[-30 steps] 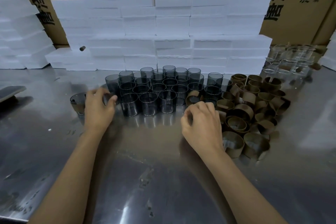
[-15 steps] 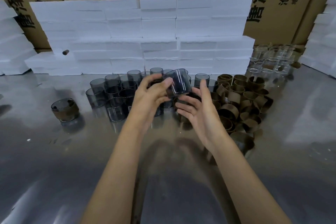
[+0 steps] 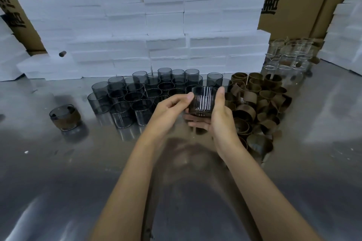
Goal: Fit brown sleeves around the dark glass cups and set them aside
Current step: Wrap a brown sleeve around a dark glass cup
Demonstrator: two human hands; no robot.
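Both hands (image 3: 172, 106) (image 3: 221, 115) grip one dark cup (image 3: 202, 103) midair — a slip could drop it onto cups (image 3: 137, 100) just beyond.

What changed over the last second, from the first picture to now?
Both hands left the table and met above it: the left hand picked a dark glass cup out of the group, and the right hand now holds it too. The sleeved cup at left and the sleeve pile stayed put.
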